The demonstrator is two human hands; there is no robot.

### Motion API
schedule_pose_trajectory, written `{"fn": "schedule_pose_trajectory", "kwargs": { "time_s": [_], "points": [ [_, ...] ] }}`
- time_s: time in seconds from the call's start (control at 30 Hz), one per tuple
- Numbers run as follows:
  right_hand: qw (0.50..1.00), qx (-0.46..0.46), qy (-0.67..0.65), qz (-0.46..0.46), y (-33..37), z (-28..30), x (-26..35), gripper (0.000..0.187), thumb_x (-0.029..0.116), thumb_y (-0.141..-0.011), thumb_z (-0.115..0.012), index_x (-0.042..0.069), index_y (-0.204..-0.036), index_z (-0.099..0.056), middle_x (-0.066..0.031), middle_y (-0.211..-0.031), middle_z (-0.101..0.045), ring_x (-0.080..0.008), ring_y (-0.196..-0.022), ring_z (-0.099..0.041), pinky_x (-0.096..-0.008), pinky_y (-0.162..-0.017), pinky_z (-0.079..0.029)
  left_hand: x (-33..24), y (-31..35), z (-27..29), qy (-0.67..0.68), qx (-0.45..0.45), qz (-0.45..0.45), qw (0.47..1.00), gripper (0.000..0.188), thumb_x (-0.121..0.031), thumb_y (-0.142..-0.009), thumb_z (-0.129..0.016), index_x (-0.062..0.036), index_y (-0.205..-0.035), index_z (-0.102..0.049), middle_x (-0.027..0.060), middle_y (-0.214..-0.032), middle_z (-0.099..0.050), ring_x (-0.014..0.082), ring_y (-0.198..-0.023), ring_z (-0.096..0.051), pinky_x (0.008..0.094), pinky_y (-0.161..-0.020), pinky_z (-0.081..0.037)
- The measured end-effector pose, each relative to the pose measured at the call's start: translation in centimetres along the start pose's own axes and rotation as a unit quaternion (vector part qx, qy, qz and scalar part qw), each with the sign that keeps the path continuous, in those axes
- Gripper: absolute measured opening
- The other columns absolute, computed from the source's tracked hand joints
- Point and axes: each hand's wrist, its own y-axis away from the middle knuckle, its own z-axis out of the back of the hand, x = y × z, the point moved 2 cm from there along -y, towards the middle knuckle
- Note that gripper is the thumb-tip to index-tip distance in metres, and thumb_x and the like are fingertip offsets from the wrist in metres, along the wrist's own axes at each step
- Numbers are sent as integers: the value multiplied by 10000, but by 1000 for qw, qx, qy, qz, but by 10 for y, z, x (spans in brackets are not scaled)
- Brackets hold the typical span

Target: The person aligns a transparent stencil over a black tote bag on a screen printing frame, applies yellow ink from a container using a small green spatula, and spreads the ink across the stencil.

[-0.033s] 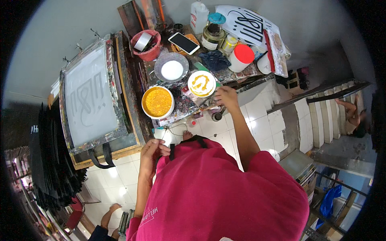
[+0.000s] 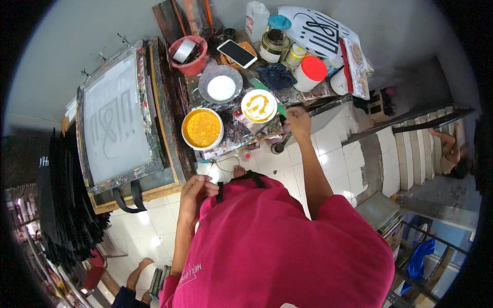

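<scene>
My right hand (image 2: 299,123) hovers over the table's front edge, just right of a white round lid or tub (image 2: 259,106) smeared with yellow paint. Its fingers look bent but blur with motion, and a green strip (image 2: 281,110) lies close to them. My left hand (image 2: 197,192) is held low by my waist, thumb and fingers pinched together beside a black strap (image 2: 220,194); whatever is between them is too small to make out. Left of the smeared lid stands a white tub of golden-yellow paint (image 2: 203,129). Behind it sits a grey bowl (image 2: 205,81) with white paste inside.
A framed screen (image 2: 114,123) with faint lettering leans at the left. Farther back are a red bucket (image 2: 189,66), a phone (image 2: 236,54), a dark cloth (image 2: 276,76), a red-lidded jar (image 2: 310,74) and a paint can (image 2: 272,50). Other people's limbs show at the lower left and far right.
My right hand has moved a little to the right, away from the smeared lid. The left hand stays in nearly the same place.
</scene>
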Motion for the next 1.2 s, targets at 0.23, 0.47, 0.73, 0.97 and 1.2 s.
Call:
{"fn": "schedule_pose_trajectory", "kwargs": {
  "time_s": [0.23, 0.47, 0.73, 0.97, 1.2],
  "points": [
    [931, 26, 307, 195, -16, 20, -12, 560, 196, -791, -708, 32, -1314, -594, -252, -1089, -694, -391, -1025, -669, -477, -945, -514, 47, -46, 5, -60, -114, -27, 991, 405, -261, -958, -678, -38, -1276, -562, 145, -1259, -627, 207, -1183, -589, 350, -962, -469],
    [971, 120, 185, 90, -5, 12, -11, 665, 246, -822, -761, -42, -1376, -533, -168, -964, -740, -263, -898, -711, -378, -821, -534, 43, -77, -16, -28, -168, -61, 984, 660, -251, -904, -734, -48, -1420, -377, 198, -1344, -538, 279, -1151, -577, 397, -948, -495],
    [917, 9, 274, 289, 7, 27, 9, 352, 52, -918, -611, -10, -1263, -640, -245, -1143, -654, -402, -1079, -629, -458, -922, -498, 12, -45, -13, -39, -110, -40, 992, 658, -281, -935, -708, 18, -1435, -402, 176, -1413, -494, 267, -1288, -507, 382, -1101, -392],
    [896, -38, 326, 300, 29, 58, 31, 438, 8, -890, -595, -8, -1328, -595, -235, -1138, -610, -412, -1075, -611, -486, -912, -498, 34, -52, 9, -3, -110, -47, 993, 747, -275, -887, -748, 21, -1448, -355, 172, -1397, -510, 224, -898, -632, 345, -644, -527],
    [904, -78, 262, 329, 47, 109, 66, 428, 9, -919, -583, 9, -1345, -613, -162, -1059, -644, -286, -871, -607, -408, -772, -494, 54, -95, -2, -232, -195, -191, 934, 1005, -220, -811, -815, 74, -1530, -178, 294, -1491, -388, 390, -1364, -433, 432, -1140, -359]
  ]
}}
